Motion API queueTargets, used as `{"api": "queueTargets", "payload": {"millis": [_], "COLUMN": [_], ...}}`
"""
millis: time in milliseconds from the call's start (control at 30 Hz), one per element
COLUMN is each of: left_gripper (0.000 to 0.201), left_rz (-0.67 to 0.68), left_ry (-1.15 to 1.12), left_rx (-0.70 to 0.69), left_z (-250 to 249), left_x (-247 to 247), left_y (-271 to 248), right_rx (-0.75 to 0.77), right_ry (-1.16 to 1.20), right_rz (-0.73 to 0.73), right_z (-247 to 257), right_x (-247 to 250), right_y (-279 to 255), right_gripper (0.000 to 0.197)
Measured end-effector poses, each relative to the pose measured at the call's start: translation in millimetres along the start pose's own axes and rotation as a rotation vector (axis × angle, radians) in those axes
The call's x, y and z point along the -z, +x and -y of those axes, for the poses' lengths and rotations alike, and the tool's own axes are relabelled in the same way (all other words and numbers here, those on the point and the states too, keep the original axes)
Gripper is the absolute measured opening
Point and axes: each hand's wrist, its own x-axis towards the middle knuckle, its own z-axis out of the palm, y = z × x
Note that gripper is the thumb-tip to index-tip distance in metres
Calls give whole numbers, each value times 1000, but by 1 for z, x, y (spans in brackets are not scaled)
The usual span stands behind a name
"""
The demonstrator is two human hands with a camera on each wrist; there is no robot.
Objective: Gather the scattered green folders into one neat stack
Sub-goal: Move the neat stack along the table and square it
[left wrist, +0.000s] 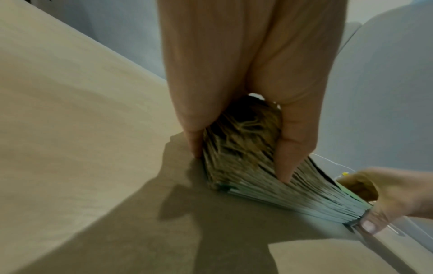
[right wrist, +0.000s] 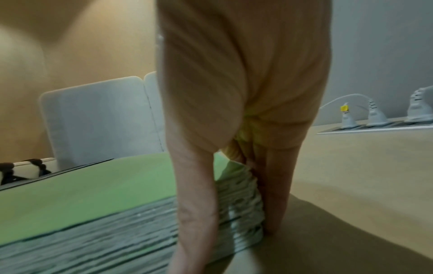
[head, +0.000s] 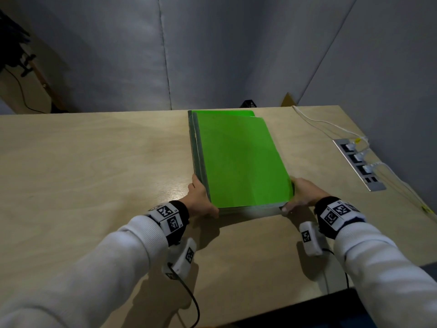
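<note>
A pale wooden table (head: 94, 162) fills most of the head view. Set into its right side is a grey power strip (head: 358, 164) with three white plugs (right wrist: 374, 115) seated in it; one of the plugs carries a small yellow tag (right wrist: 344, 108). White cables (head: 326, 125) run from the plugs toward the far edge of the table. Behind the table stand grey padded wall panels (head: 236, 48) with a vertical seam between them. A small black object (head: 250, 104) sits just past the far edge. In the far left corner are dark equipment and a black cable (head: 19, 88).
</note>
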Motion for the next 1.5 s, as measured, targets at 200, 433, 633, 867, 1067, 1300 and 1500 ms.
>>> {"api": "queueTargets", "payload": {"millis": [200,433,633,867,1067,1300,1500], "left_gripper": [130,162,151,145,137,127,107], "left_rz": [-11,138,127,112,102,156,206], "left_ry": [-49,-208,-432,-505,-533,-625,-641], "left_rx": [9,32,28,13,9,-14,-15], "left_z": [3,0,-7,-8,-11,-7,-2], "left_x": [-3,12,21,15,13,11,16], "left_y": [3,3,6,4,4,6,7], "right_rx": [-7,22,7,-64,-104,-126,-136], "right_ry": [12,248,310,394,383,344,403], "right_rz": [5,177,169,96,94,81,23], "right_z": [3,-6,3,13,15,14,5], "right_x": [0,15,18,11,11,14,12], "right_y": [-2,-6,-3,-5,0,-4,-9], "right_gripper": [91,92,86,54,55,70,62]}}
